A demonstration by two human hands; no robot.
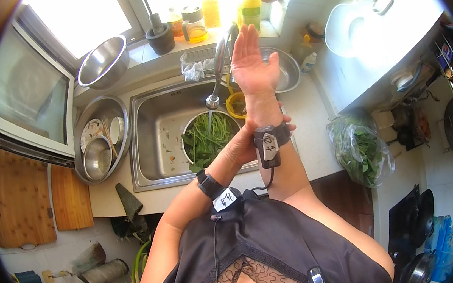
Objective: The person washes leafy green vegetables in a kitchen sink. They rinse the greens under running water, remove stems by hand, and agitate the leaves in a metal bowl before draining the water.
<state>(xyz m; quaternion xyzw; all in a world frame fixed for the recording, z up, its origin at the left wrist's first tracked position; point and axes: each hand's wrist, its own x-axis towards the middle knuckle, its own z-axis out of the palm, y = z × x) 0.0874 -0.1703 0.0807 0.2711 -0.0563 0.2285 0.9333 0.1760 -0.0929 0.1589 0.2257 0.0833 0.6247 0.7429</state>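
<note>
My right hand [256,68] is raised above the back right of the sink, palm up, fingers extended, holding nothing. My left hand [247,141] is wrapped around my right wrist, just above the black strapped device [269,147] on that forearm. A similar strap [209,184] circles my left wrist. In the steel sink [154,124] a bowl [186,145] holds leafy greens [209,137], and water runs onto them from the curved faucet [212,100]. A yellow strainer [236,104] stands beside the bowl, partly hidden by my right arm.
Left of the sink, a large steel basin [124,152] holds dishes and chopsticks. Another steel basin [105,67] sits near the window. A metal bowl [289,70] stands behind my right hand. Bagged greens [359,148] hang at right. An opened window sash [68,116] juts in at left.
</note>
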